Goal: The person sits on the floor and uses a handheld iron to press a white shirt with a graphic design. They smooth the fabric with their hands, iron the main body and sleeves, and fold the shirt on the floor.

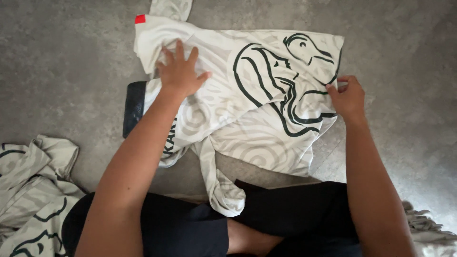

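Observation:
A white patterned shirt (247, 109) with a dark green swirling print lies spread on the grey floor in front of me. My left hand (180, 71) presses flat on its upper left part, fingers spread. My right hand (348, 96) pinches the shirt's right edge between fingers and thumb. A small red tag (139, 19) sticks out at the shirt's top left corner. One sleeve (221, 185) trails down toward my crossed legs.
A dark flat object (134, 107) peeks out from under the shirt's left side. More white patterned cloth (33, 190) lies bunched at the lower left. A fringed grey fabric (428, 233) sits at the lower right. My legs in black shorts (190, 223) fill the bottom.

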